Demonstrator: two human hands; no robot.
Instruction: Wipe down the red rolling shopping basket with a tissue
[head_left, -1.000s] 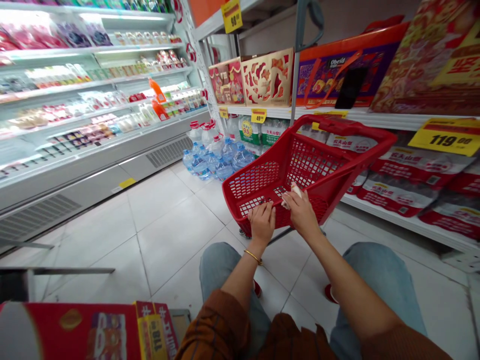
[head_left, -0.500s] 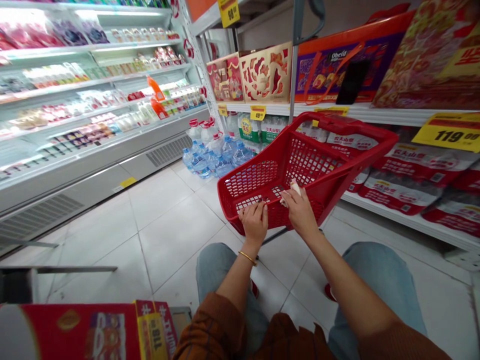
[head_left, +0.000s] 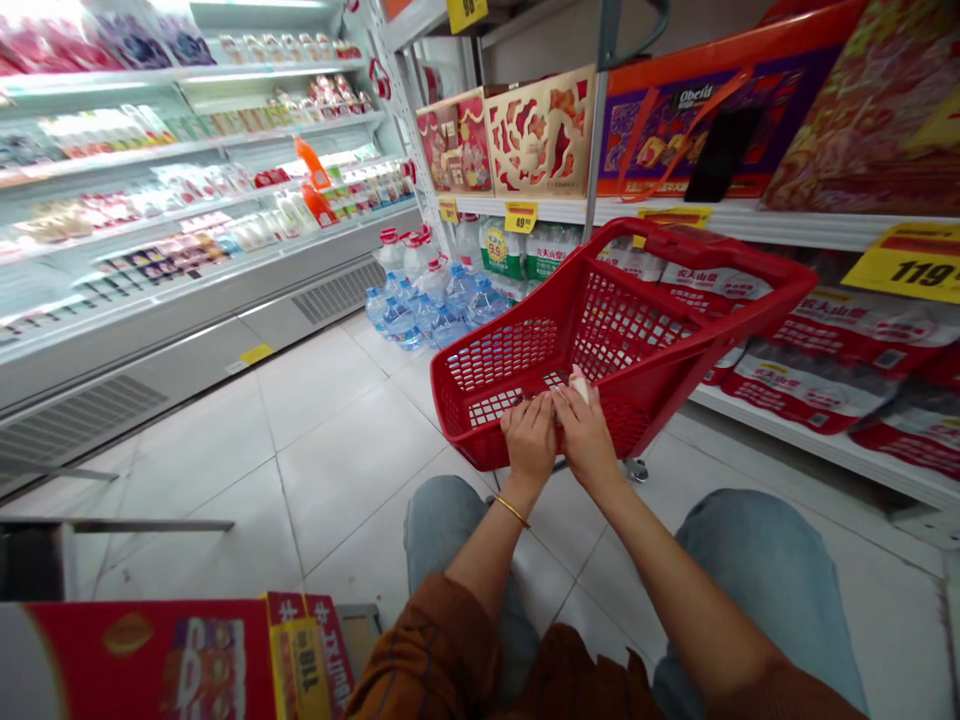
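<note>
A red plastic shopping cart (head_left: 675,362) with a lattice basket stands in front of my knees. My left hand (head_left: 531,440), with a gold bangle at its wrist, has its fingers curled over the cart's near rim. Right beside it, almost touching, is my right hand (head_left: 589,435), closed on a crumpled white tissue (head_left: 581,386) at the same rim. Part of the tissue is hidden by the fingers. Through the basket's bottom holes the pale floor shows.
Shrink-wrapped water bottles (head_left: 442,305) stand on the floor behind the cart. To the right, a shelf (head_left: 802,222) carries gift boxes above red-wrapped bottle packs. A refrigerated display (head_left: 217,355) runs along the left. A red carton (head_left: 142,660) sits low at the near left.
My left hand has slid right along the rim and my right hand has come slightly left, closing the gap between them. The tissue stays in the right hand.
</note>
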